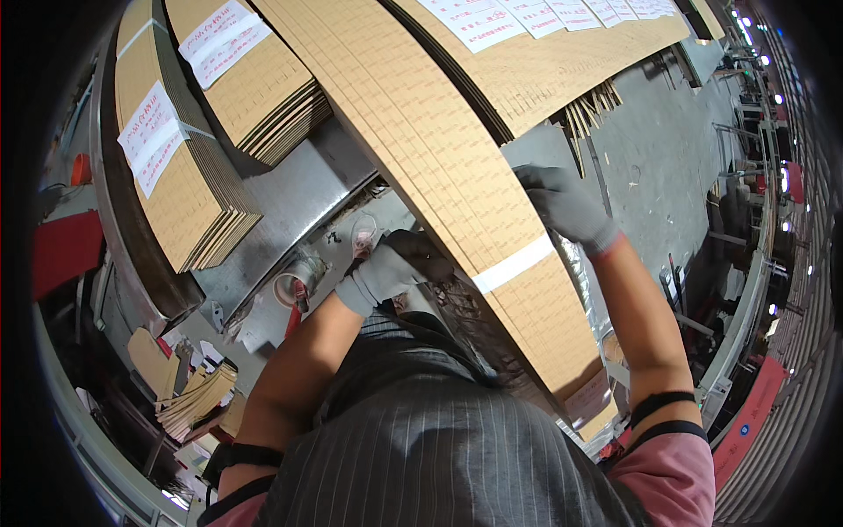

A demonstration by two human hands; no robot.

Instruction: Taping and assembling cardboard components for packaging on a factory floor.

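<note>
A long, narrow bundle of tan boards (439,167) runs from the far side of the head view down past my body on the right. A white band (514,263) wraps across it, and faint print lines cover its top. My left hand (399,266), in a grey glove with a dark palm, grips the bundle's left edge; its fingertips are partly hidden at the underside. On the opposite edge, my right hand (566,208), gloved the same way, is closed against the side, its fingers bent toward the boards. A paper label (587,400) lies at the bundle's near end.
Two shorter banded board stacks (189,206) with white paper labels lie on a metal table (299,180) at left. A wider stack (571,75) bearing several label sheets is at far right. Board offcuts (206,400) sit lower left. A pipe-like white cylinder (294,285) stands below the table.
</note>
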